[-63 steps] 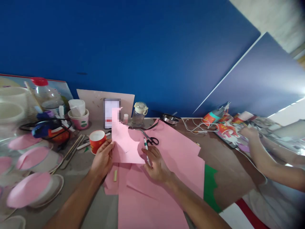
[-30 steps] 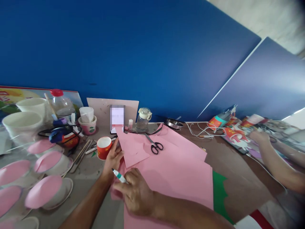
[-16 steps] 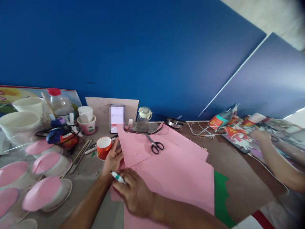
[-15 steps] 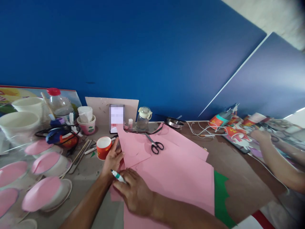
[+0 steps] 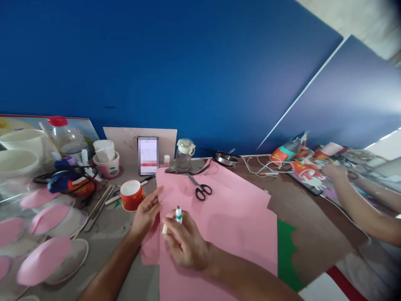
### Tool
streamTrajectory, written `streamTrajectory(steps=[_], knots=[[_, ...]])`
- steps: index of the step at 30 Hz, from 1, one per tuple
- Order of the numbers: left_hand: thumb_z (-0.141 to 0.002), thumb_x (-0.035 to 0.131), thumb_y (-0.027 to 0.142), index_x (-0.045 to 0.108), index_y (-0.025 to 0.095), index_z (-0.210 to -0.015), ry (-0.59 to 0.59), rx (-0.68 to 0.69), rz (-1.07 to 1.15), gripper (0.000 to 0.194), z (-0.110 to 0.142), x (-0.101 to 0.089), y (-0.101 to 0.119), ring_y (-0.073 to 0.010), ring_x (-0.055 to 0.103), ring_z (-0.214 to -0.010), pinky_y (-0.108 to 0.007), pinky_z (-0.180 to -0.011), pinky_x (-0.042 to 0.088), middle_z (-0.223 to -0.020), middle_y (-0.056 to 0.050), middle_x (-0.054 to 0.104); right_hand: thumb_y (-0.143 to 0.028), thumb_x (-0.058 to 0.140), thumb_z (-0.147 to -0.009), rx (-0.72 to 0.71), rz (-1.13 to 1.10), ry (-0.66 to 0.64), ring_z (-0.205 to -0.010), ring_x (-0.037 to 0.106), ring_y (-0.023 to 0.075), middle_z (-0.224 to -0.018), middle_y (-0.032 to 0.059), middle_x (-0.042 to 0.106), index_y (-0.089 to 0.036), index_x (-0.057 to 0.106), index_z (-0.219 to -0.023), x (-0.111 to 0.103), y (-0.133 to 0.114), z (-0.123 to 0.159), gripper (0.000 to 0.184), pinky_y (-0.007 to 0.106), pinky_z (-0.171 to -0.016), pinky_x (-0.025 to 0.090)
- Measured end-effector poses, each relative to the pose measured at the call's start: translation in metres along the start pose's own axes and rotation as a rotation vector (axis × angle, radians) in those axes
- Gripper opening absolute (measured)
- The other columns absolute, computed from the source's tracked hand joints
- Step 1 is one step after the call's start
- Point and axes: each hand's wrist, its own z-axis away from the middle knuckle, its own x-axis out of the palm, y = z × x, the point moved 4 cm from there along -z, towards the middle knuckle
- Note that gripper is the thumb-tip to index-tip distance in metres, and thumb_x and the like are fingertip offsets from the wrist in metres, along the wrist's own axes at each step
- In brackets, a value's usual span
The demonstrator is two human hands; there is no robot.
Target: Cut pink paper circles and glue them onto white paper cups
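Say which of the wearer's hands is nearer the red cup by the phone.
Left. The left hand is just right of the red cup; the right hand is farther right, over pink paper.

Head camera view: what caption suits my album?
Right hand grips a marker over pink paper; left hand at the paper's edge, scissors lying on top.

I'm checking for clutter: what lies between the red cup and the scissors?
In the head view, the left hand is nearest the red cup, then bare pink paper up to the scissors.
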Motion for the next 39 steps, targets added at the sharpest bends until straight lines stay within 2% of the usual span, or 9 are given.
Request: streamTrajectory(steps=[5,12,16,19,22,26,30,35,39], knots=[[-0.064,0.078,0.030,0.066,0.025,-0.114,0.085,0.259,-0.260,0.052,0.006,0.000,0.011,-0.0274,0.046,-0.124,-0.035,-0.107,0.031,-0.119,-0.007,0.063,-0.014,0.047,-0.089,0.122,0.055,0.162,-0.111,0.055,0.0258,-0.118,0.0158,0.056,-0.020,0.035,-0.139,-0.014,0.018,-0.003,0.052,0.041,-0.093,0.050],[-0.070,0.073,0.031,0.071,0.025,-0.108,0.180,0.484,-0.446,0.038,0.020,0.002,0.025,-0.0293,0.035,-0.133,-0.038,-0.112,0.021,-0.133,-0.009,0.052,-0.015,0.049,-0.089,0.123,0.094,0.211,-0.114,0.055,0.0264,-0.117,0.0161,0.056,-0.019,0.036,-0.139,-0.007,0.031,0.001,0.052,0.042,-0.093,0.051],[-0.074,0.070,0.035,0.073,0.023,-0.102,-0.080,0.316,-0.257,0.031,0.026,0.016,0.018,-0.0264,0.061,-0.096,-0.034,-0.091,0.044,-0.099,-0.009,0.069,-0.017,0.049,-0.090,0.136,0.086,0.224,-0.113,0.055,0.0277,-0.118,0.0172,0.055,-0.018,0.035,-0.139,-0.007,0.036,0.001,0.051,0.045,-0.093,0.051],[-0.075,0.070,0.035,0.069,0.023,-0.109,-0.221,0.203,-0.173,0.036,0.027,0.023,0.011,-0.0248,0.063,-0.090,-0.032,-0.082,0.048,-0.103,-0.009,0.069,-0.020,0.050,-0.091,0.199,0.053,0.197,-0.113,0.055,0.0274,-0.119,0.0169,0.054,-0.019,0.035,-0.139,-0.004,0.044,0.002,0.051,0.044,-0.093,0.051],[-0.073,0.072,0.034,0.070,0.022,-0.108,-0.280,0.128,-0.138,0.037,0.024,0.027,0.008,-0.0247,0.063,-0.093,-0.032,-0.083,0.049,-0.106,-0.010,0.070,-0.021,0.050,-0.091,0.212,0.050,0.187,-0.113,0.055,0.0269,-0.119,0.0167,0.054,-0.020,0.035,-0.139,-0.002,0.050,0.003,0.050,0.043,-0.092,0.052],[-0.069,0.076,0.036,0.071,0.020,-0.096,-0.281,0.029,-0.016,0.032,0.019,0.029,0.005,-0.0199,0.063,-0.080,-0.028,-0.072,0.050,-0.087,-0.006,0.070,-0.016,0.048,-0.090,0.193,0.065,0.134,-0.112,0.055,0.0269,-0.119,0.0175,0.052,-0.018,0.034,-0.140,0.003,0.049,0.001,0.052,0.042,-0.090,0.053],[-0.068,0.078,0.035,0.068,0.018,-0.085,-0.194,-0.019,0.082,0.026,0.014,0.026,0.003,-0.0125,0.057,-0.066,-0.022,-0.061,0.047,-0.074,-0.002,0.065,-0.013,0.051,-0.085,0.154,0.024,0.078,-0.115,0.052,0.0287,-0.120,0.0179,0.053,-0.016,0.030,-0.143,0.003,0.044,-0.001,0.061,0.045,-0.094,0.051],[-0.073,0.073,0.037,0.066,0.017,-0.085,-0.090,-0.069,0.263,0.025,0.008,0.014,0.001,-0.0092,0.052,-0.060,-0.019,-0.058,0.044,-0.065,0.001,0.060,-0.011,0.044,-0.084,0.110,-0.077,0.134,-0.111,0.051,0.0280,-0.116,0.0162,0.053,-0.016,0.027,-0.143,-0.004,0.043,-0.002,0.061,0.049,-0.096,0.046],[-0.073,0.073,0.038,0.064,0.016,-0.082,-0.047,-0.114,0.342,0.025,0.004,0.009,-0.001,-0.0076,0.049,-0.057,-0.019,-0.061,0.045,-0.062,0.003,0.055,-0.029,0.051,-0.088,0.132,-0.321,0.094,-0.094,0.056,0.0226,-0.103,0.0110,0.053,-0.016,0.026,-0.140,-0.001,0.047,0.000,0.060,0.044,-0.087,0.050]])
